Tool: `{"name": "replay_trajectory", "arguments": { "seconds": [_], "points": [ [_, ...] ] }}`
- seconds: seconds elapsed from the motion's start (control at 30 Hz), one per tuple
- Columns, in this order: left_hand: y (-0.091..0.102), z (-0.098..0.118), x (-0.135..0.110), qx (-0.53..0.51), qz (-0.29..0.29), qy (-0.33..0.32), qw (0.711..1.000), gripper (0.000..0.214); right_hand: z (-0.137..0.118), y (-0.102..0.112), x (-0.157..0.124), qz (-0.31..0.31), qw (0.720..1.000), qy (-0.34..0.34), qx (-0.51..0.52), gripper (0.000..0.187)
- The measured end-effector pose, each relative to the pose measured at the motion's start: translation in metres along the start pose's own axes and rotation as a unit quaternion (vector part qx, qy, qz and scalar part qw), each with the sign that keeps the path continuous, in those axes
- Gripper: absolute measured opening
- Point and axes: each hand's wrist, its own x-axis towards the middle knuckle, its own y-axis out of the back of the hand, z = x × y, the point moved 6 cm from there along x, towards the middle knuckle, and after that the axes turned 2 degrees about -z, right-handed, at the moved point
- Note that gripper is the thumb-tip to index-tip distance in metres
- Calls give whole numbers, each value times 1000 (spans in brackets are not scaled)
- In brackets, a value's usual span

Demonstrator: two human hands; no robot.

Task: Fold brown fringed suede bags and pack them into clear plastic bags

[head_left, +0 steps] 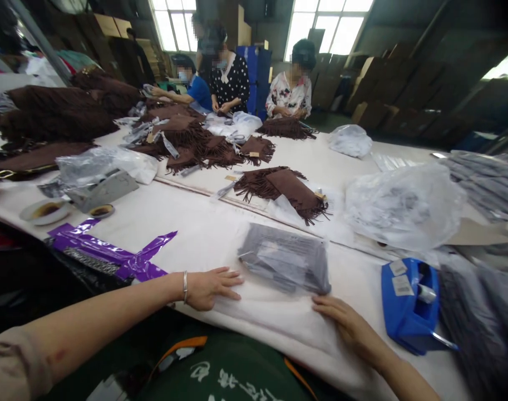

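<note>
A grey packet in a clear plastic bag [285, 257] lies flat on the white-covered table [182, 223] in front of me. To its lower left my left hand [212, 287] rests on the table cover, fingers spread and holding nothing. My right hand [348, 323] is by the packet's lower right corner, its fingers stretched out and the tips close to the plastic; whether they touch it I cannot tell. Beyond the packet lie brown fringed bags [293, 192] with paper tags.
A blue tape dispenser [410, 306] stands right of my right hand. Purple tape [145, 259] sticks along the edge at left, near two small dishes [45, 211]. A large clear plastic bag [404, 203] lies at right. Several people [289, 92] work across the table among brown fringed pieces.
</note>
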Motion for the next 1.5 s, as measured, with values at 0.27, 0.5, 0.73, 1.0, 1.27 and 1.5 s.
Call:
{"name": "replay_trajectory", "arguments": {
  "seconds": [0.27,0.5,0.73,1.0,1.27,1.5],
  "points": [
    [10,2,-16,39,38,21,998,94,8,-15,-29,65,985,48,-152,65],
    [-4,-21,1,-54,285,67,955,32,26,-29,-27,168,985,-6,-43,39],
    [-13,-35,-9,-29,432,352,830,35,-4,-50,-36,321,897,-301,-32,45],
    [39,-24,-24,93,421,345,834,22,-20,-50,-30,251,887,-383,-63,44],
    [28,26,97,37,325,120,937,9,-21,-42,-29,309,852,-399,135,36],
    [15,0,106,-42,341,99,934,18,10,-19,-74,377,775,-428,273,45]
  ]
}}
